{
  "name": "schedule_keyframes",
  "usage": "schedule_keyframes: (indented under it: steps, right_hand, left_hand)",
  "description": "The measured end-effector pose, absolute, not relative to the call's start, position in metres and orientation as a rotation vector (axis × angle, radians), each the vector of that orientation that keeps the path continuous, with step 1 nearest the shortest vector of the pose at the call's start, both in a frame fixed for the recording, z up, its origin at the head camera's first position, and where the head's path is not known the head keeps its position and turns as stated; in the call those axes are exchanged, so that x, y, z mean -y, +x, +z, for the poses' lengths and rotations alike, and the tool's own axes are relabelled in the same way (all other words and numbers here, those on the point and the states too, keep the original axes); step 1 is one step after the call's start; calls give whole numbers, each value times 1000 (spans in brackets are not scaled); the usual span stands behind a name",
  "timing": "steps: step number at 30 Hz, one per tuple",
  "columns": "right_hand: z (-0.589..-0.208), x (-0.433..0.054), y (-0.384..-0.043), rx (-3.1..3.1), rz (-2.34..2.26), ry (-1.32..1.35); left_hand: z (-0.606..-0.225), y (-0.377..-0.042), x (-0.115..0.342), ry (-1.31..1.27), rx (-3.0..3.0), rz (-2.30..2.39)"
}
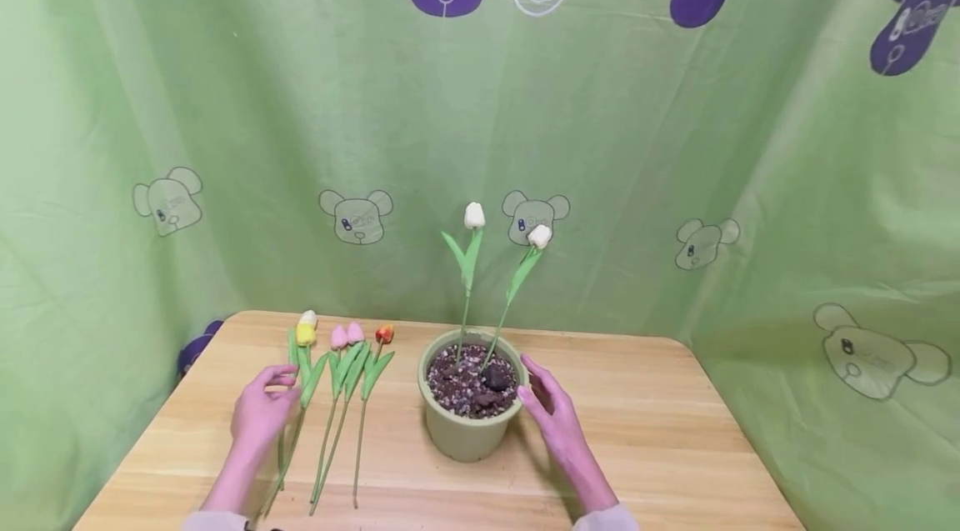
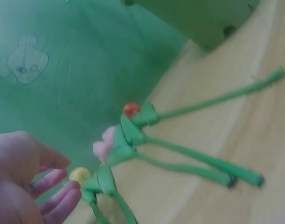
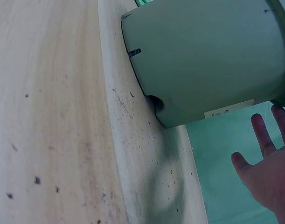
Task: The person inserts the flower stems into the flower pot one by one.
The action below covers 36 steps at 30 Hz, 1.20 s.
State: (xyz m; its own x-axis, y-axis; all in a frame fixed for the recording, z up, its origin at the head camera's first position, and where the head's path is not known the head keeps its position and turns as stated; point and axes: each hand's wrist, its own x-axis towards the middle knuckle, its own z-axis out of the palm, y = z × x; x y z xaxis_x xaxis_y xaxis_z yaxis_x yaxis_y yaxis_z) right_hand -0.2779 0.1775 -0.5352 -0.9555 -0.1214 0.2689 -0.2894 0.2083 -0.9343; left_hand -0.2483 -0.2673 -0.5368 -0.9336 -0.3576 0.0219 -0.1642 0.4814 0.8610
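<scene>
A green pot (image 1: 468, 435) of dark, speckled soil (image 1: 472, 385) stands on the table, and two white tulips rise from it, one upright (image 1: 474, 216) and one leaning right (image 1: 538, 237). My right hand (image 1: 555, 418) is at the pot's right rim, fingers spread, with thumb and fingertips at the edge. To the left, my left hand (image 1: 262, 406) hovers by the leaves of a yellow tulip (image 1: 306, 334), its fingers loosely bent around nothing. A white tulip head (image 1: 309, 318) shows behind the yellow one. Beside them lie two pink tulips (image 1: 339, 338) and a red-orange tulip (image 1: 384, 334).
The wooden table (image 1: 637, 431) meets a green printed curtain (image 1: 600, 139) at the back and sides. Dark soil crumbs (image 3: 37, 180) are scattered on the tabletop near the pot. The tulip stems (image 2: 198, 170) point toward the front edge.
</scene>
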Motion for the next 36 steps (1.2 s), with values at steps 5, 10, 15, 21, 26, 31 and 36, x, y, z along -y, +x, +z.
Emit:
schedule_keyframes:
  steps: [5,10,15,21,26,31,36]
  right_hand:
    - [-534,-177,-279,2337,1857,420]
    - [-534,-176,-280,2334,1867,409]
    - [-534,-176,-281,2329,1873,425]
    - [-534,-176,-279,2332,1865,419]
    - [-534,-176,-278,2311,1853,424]
    - [-534,-177,-277,2294,1844,430]
    - [-535,-178,-277,2299,1841,422]
  left_hand:
    - [-547,-240,281,537,2612,-1409]
    - [-555,-238,289,572,2654,-1387]
    - [-559,-239,292,557,2630,-1420]
    - [-564,-244,294,523,2625,-1455]
    - [-564,-245,295,505,2612,-1457]
    - [-562,-243,297,535,2549,-1532]
    - [-563,-242,298,584,2426,-1723]
